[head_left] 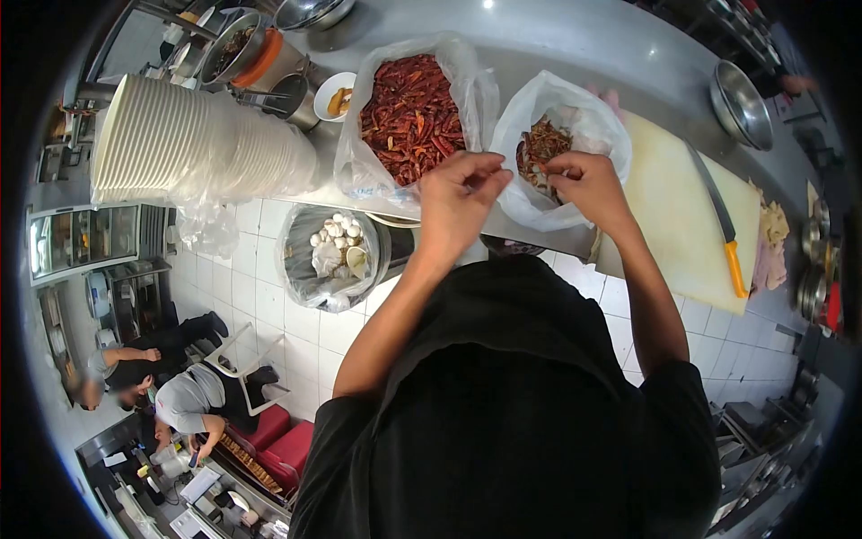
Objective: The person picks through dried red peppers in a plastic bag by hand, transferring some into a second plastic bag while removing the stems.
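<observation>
My left hand (pixel 462 193) is over the gap between two plastic bags, its thumb and fingertips drawn together; whatever may be in them is too small to name. A clear bag (pixel 480 90) full of dried red chilies (pixel 413 112) stands just beyond it. To the right, a second white plastic bag (pixel 606 117) holds a smaller heap of darker dried chili pieces (pixel 545 142). Above that heap is my right hand (pixel 588 184), fingers pinched at the bag's opening. What the pinch holds, if anything, cannot be made out.
A yellow-handled knife (pixel 716 211) lies on the cutting board (pixel 664 189) at right. Stacked white containers (pixel 180 139) stand left, near a small white bowl (pixel 334 97). Below the counter, a lined bin (pixel 292 260) holds garlic bulbs. Two people (pixel 193 395) are at lower left.
</observation>
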`<control>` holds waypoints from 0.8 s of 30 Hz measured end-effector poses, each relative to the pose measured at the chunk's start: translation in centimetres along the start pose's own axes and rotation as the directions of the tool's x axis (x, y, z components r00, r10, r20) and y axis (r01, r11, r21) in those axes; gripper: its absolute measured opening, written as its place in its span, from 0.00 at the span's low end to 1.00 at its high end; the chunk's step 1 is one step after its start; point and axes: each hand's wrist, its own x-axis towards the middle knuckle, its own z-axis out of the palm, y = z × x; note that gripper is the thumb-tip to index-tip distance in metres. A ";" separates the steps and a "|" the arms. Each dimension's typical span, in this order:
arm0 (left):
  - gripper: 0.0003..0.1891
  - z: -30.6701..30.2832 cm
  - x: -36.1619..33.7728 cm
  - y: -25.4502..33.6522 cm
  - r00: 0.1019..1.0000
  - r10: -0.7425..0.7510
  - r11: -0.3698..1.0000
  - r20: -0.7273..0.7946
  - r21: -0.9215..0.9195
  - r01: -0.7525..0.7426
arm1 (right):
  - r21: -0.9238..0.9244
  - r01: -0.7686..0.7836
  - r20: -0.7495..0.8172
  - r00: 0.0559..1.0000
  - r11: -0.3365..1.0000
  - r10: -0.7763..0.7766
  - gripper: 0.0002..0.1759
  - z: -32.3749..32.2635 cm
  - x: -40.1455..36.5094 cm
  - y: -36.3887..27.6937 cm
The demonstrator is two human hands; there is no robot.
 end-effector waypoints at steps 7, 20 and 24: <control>0.09 1.6 -0.3 0.9 0.959 -0.215 0.944 0.185 -0.211 0.253 | 0.416 0.042 0.072 0.994 0.908 -0.080 0.11 0.4 -1.7 -1.8; 0.07 -4.2 3.4 -1.8 0.961 -0.247 0.945 -0.126 -0.250 0.211 | -0.491 0.342 0.200 0.940 0.802 -0.278 0.09 -1.1 2.0 3.7; 0.08 -6.9 5.6 -2.2 0.946 -0.244 0.958 -0.213 -0.206 0.201 | -0.519 0.376 0.252 0.925 0.768 -0.283 0.10 0.3 2.2 3.9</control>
